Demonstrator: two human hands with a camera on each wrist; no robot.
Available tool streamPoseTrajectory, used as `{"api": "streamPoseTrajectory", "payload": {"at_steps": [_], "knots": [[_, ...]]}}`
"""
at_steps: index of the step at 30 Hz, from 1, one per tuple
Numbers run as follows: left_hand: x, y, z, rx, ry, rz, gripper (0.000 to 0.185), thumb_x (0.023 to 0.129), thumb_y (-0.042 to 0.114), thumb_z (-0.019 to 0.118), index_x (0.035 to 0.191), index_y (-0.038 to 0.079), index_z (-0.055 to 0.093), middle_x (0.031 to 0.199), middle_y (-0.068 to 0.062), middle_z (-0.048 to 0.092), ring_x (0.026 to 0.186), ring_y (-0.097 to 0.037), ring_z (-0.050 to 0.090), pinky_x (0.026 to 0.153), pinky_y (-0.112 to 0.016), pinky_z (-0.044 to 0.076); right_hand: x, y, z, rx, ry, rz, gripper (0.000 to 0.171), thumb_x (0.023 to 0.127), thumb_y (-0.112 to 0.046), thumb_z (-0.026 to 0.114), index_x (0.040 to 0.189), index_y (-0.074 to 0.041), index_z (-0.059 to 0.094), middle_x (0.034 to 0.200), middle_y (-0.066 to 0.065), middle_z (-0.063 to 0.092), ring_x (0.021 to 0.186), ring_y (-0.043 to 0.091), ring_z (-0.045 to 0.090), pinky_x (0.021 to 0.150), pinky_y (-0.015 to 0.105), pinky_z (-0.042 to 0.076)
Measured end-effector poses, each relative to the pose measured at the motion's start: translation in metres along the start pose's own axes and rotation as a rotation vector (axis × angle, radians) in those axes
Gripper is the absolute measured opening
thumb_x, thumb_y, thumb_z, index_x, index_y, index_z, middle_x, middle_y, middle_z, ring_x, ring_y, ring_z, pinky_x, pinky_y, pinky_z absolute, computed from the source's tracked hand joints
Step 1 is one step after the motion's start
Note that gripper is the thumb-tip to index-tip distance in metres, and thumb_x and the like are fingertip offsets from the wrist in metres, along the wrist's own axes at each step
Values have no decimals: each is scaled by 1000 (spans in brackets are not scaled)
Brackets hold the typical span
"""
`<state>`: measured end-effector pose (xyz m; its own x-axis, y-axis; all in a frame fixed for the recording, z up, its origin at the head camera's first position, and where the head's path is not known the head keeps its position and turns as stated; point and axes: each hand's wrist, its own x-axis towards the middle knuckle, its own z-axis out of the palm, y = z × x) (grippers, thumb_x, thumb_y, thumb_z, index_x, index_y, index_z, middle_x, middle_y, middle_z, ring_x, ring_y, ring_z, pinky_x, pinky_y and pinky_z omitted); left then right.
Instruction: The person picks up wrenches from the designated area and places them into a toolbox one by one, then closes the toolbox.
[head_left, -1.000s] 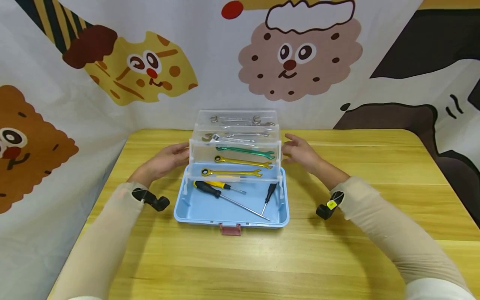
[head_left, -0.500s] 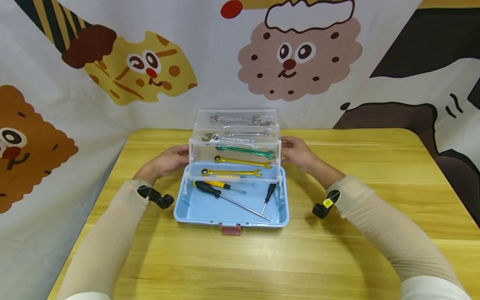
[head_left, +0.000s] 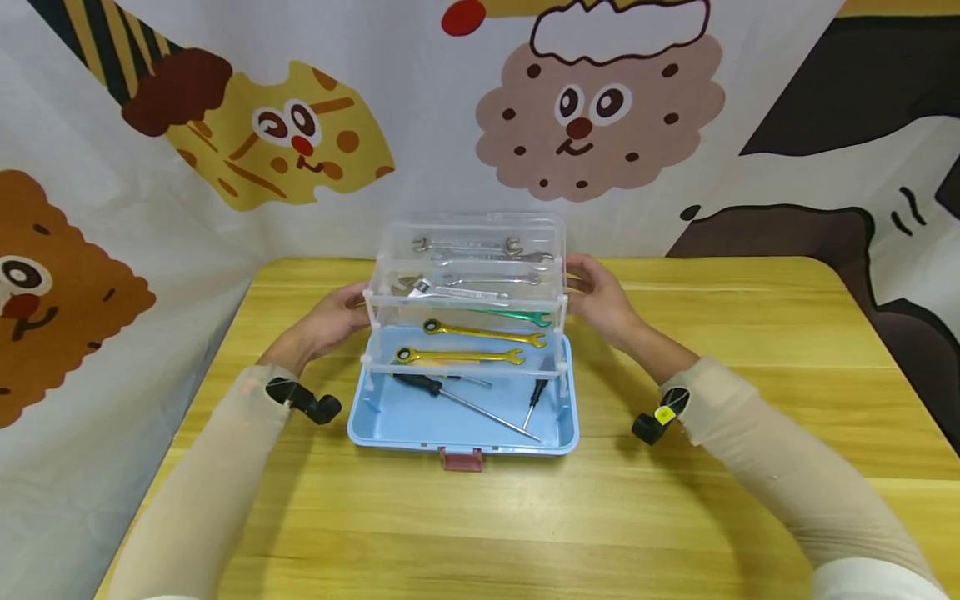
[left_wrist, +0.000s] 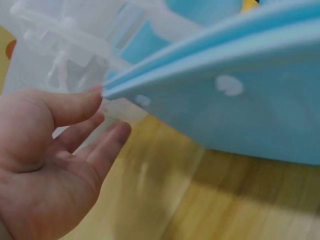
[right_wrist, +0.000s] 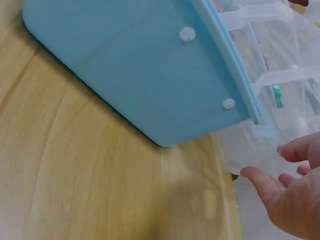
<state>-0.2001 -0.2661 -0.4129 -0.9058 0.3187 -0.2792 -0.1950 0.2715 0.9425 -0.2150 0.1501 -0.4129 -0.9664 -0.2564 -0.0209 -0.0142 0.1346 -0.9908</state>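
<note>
A light blue toolbox (head_left: 450,433) stands unfolded on the table, with clear stepped trays (head_left: 465,300) raised over its base. The left hand (head_left: 326,323) holds the left side of the clear lid (left_wrist: 127,111) at the back, thumb and fingers apart around its edge. At the opposite side, the right hand (head_left: 603,307) grips the same lid; its fingertips are partly hidden in the head view. Yellow ratchet wrenches (head_left: 472,357), a green wrench (head_left: 528,317) and silver wrenches (head_left: 465,245) lie in the trays. Screwdrivers (head_left: 480,407) rest in the base.
A pink latch (head_left: 461,460) hangs at the toolbox's front. The wooden table (head_left: 675,525) extends around it. Right behind the box hangs a white cloth (head_left: 435,158) printed with cartoon biscuits.
Both hands closed in on the lid's sides. The lid has risen, and the trays with their wrenches have come forward and lower over the base, covering more of the screwdrivers.
</note>
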Motion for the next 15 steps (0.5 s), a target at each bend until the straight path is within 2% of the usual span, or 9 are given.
{"api": "streamPoseTrajectory", "payload": {"at_steps": [2, 4, 6, 8, 9, 12, 15], "knots": [[-4, 4, -2, 34, 13, 15, 63, 103, 2, 56, 160, 10, 30, 160, -18, 35, 142, -35, 39, 116, -48, 36, -4, -4, -2, 5, 8, -54, 50, 94, 18, 50, 142, 5, 43, 148, 18, 49, 134, 34, 48, 92, 22, 52], [-8, 10, -4, 55, 27, 31, 59, 104, 7, 55, 159, 12, 35, 158, -13, 40, 139, -28, 44, 114, -43, 39, -9, -11, -4, 56, 22, -85, 43, 95, 17, 49, 137, 5, 47, 141, 14, 54, 130, 30, 52, 93, 23, 53], [-14, 18, -5, 30, 33, 52, 53, 107, 13, 52, 157, 9, 37, 158, -13, 41, 137, -23, 47, 113, -38, 40, -13, -21, -6, 104, 41, -95, 30, 100, 9, 50, 129, 3, 52, 133, 9, 58, 124, 25, 55, 90, 26, 56], [-21, 29, -4, -6, 31, 73, 52, 110, 23, 47, 156, 2, 36, 158, -16, 39, 139, -24, 45, 113, -33, 40, -18, -35, -7, 149, 49, -90, 18, 105, -5, 50, 121, 0, 55, 126, 6, 57, 119, 23, 57, 86, 28, 58], [-26, 35, -4, -27, 25, 77, 56, 111, 30, 44, 156, -2, 34, 158, -19, 37, 141, -25, 43, 114, -32, 39, -20, -42, -7, 156, 52, -80, 16, 107, -13, 50, 118, -3, 55, 124, 4, 57, 118, 23, 56, 86, 29, 59], [-41, 54, 1, -83, -21, 82, 77, 110, 49, 28, 156, -13, 20, 162, -28, 23, 150, -35, 26, 120, -37, 28, -28, -61, -5, 126, 40, -42, 25, 109, -32, 49, 115, -7, 52, 125, 4, 52, 120, 24, 52, 89, 32, 58], [-56, 70, 8, -74, -56, 50, 94, 103, 63, 14, 156, -15, 7, 164, -31, 9, 153, -39, 12, 124, -44, 16, -38, -75, 0, 104, 23, -1, 36, 109, -38, 47, 123, -5, 48, 135, 9, 48, 127, 28, 47, 100, 42, 53]]}}
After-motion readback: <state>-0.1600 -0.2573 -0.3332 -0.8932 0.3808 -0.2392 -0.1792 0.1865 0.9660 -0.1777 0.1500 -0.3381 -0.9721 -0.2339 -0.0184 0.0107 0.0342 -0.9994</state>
